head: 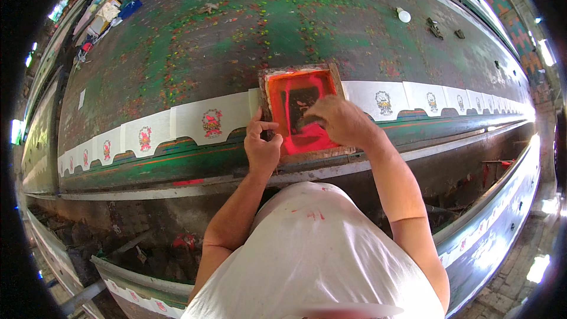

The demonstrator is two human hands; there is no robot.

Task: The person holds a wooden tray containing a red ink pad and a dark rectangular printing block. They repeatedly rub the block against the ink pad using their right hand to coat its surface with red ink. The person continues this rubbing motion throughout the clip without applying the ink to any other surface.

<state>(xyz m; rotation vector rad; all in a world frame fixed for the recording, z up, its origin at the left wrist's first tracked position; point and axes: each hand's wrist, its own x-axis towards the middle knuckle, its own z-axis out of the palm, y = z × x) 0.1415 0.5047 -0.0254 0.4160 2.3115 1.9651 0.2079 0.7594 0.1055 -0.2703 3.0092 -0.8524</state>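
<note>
A wooden-framed printing screen (335,82) lies on the long table, over the row of white fabric pieces. Bright red-pink ink (305,138) coats its mesh around a dark central window (297,97). My left hand (262,146) is at the frame's left side, thumb and fingers curled around a dark part there. Inside the frame, my right hand (339,117) bends over the mesh, gripping a small squeegee (311,120) that my fingers mostly hide. Left of the screen, a white piece (211,119) bears a print with red in it; on the right, a piece (376,97) has a print without the red.
The ink-spotted green table (230,53) runs far to both sides, with a metal rail (155,192) along its near edge. A light bulb (403,15) and dark lumps (434,29) lie on it. Cloths (108,11) are heaped at far left. Another printing table (491,230) stands behind me.
</note>
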